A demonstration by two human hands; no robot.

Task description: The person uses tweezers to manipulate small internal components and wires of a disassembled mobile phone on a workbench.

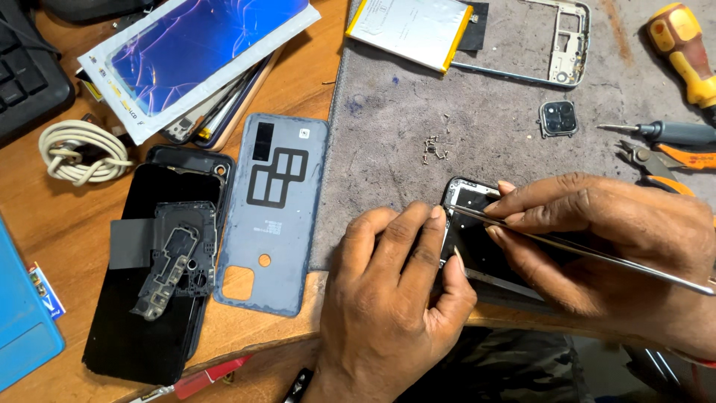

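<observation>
Far left, at 9 o'clock: blue mat (pixel 26 328) edge, with a coiled white cable (pixel 78 153) above it and a black keyboard (pixel 26 67) corner at 10 o'clock.

Next right — a black phone screen (pixel 145 298) lies flat on the wooden table (pixel 313 82), a dark inner cover plate (pixel 175 261) resting on top of it. At 11 o'clock, a screen protector packet (pixel 198 52) with a blue sheen sits on a stack of other phone parts.

Centre-left: a grey-blue back cover (pixel 276 213), inside face up, lies half on the wood and just beside the edge of the grey work mat (pixel 485 127).

Centre, 6 o'clock: left hand (pixel 391 298), fingers curled, fingertips pressing on the left edge of the opened phone (pixel 470 216) — steadying it. The phone lies on the mat near the table's front edge, mostly hidden under both hands.

At 12 o'clock: a battery (pixel 410 30) with a yellow edge, overlapping a bare metal phone frame (pixel 552 45). Small loose screws (pixel 436 145) are scattered just above the phone.

Right of centre, 3 o'clock: right hand (pixel 604 239), thumb and fingers pinched closed on metal tweezers (pixel 582 250), tips pointing left onto the phone's upper part, beside the left fingertips.

Above it, a square camera lens cover (pixel 559 118). Far right, 1–2 o'clock: yellow-handled screwdriver (pixel 682 48), slim grey screwdriver (pixel 667 132), orange-handled pliers (pixel 660 160).
</observation>
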